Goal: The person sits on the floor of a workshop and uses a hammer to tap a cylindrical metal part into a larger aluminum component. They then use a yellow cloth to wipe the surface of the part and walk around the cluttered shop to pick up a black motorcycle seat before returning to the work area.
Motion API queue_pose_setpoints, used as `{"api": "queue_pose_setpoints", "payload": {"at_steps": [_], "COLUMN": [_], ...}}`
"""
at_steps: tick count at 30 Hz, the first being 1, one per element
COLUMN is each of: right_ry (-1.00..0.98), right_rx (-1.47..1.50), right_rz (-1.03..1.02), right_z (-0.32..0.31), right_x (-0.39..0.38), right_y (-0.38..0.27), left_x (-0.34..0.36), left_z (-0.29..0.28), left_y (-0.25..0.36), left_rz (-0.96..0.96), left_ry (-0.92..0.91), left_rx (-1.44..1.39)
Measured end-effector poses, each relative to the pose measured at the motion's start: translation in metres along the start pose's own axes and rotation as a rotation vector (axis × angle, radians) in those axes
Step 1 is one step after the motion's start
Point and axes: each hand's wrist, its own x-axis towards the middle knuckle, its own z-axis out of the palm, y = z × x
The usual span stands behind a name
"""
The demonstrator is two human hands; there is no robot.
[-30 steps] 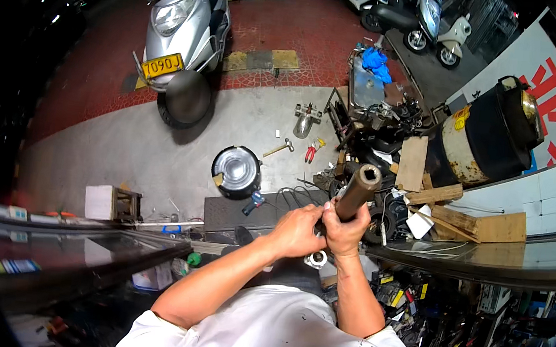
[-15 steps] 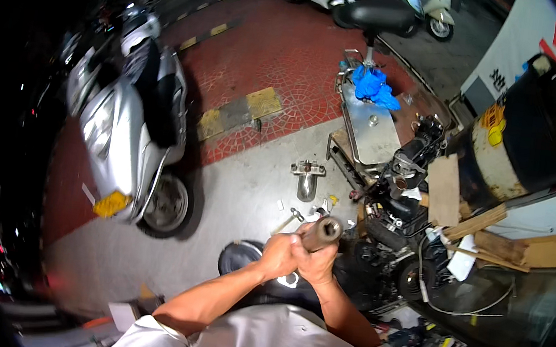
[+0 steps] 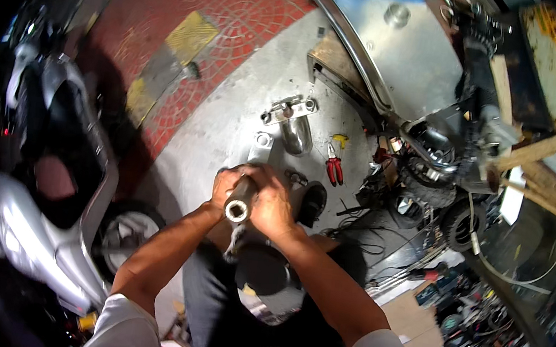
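over grey floor [image 3: 225, 131], left fingers [image 3: 225, 181] and right fingers [image 3: 266, 174] closed round steep metal tube [image 3: 244, 190], hollow end [image 3: 237, 211] up

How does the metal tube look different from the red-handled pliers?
The tube is gripped in the left hand and right hand; the pliers lie on the floor. The tube is thick and round with a hollow end; the pliers have two red handles. Both show metal.

Repair workshop: scooter [image 3: 40, 240], red-handled pliers [image 3: 335, 168]
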Motion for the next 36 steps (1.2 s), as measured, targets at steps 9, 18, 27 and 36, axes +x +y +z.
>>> {"api": "queue_pose_setpoints", "payload": {"at_steps": [9,18,27,36], "right_ry": [0.105,0.148,0.108,0.156], "right_rx": [-0.005,-0.003,-0.073,0.310], "right_rz": [0.070,-0.100,0.128,0.279], "right_z": [0.181,0.239,0.238,0.212], "right_x": [0.049,0.030,0.015,0.025], "right_y": [0.206,0.343,0.396,0.399], "left_x": [0.057,0.086,0.076,0.048], "left_z": [0.098,0.211,0.262,0.275], "left_y": [-0.245,-0.325,-0.298,-0.364], "left_rz": [0.023,0.097,-0.254,-0.406], "left_ry": [0.003,0.110,0.248,0.431], "left_rx": [-0.137,-0.212,-0.301,-0.013]}}
